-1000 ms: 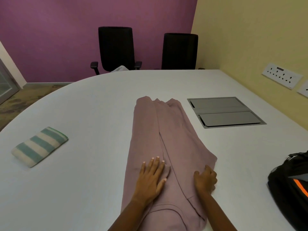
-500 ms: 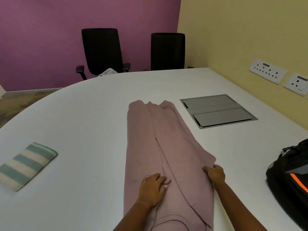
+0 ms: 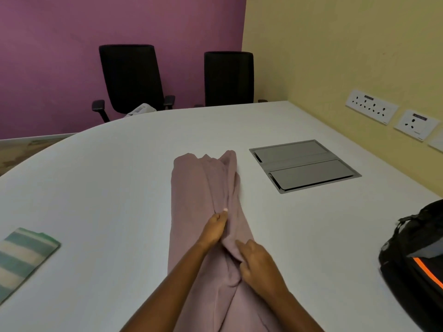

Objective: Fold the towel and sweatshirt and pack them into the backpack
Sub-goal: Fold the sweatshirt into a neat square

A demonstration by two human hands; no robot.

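White surface [image 3: 107,188] carries everything. Pink sweatshirt [image 3: 191,188] lies down the middle as a long narrow strip. Its far end is near the grey hatch [image 3: 304,164]; its near end runs out of view under the forearms. Black backpack [image 3: 414,259] sits at the right edge, well apart from the sweatshirt; can't tell if it's unzipped. Striped towel [image 3: 21,257] is already folded, far left, also well apart.

Left hand [image 3: 213,228] is at the centre line, fingers [image 3: 221,215] curled and pinching a ridge of fabric. Right hand [image 3: 257,262] is just beside it, nearer the person. Its fingers [image 3: 242,246] are clamped on the right flap, which is bunched and lifted off the layer below.

Risks, biggest first:
- The flap is gathered, not flat. Laid over like this it likely traps creases, and the strip ends up lumpy and bulky for packing.
- Both grips sit on the near half and the far end is unheld. Pulling the flap across could drag or twist that end and splay the folds open.
- Soft cloth on a smooth surface means the whole strip may skew sideways.
- The left pinch holds little fabric. If it slips, the left fold loosens.
- The near end is unseen. If it overhangs the edge, its weight could tug the garment back.
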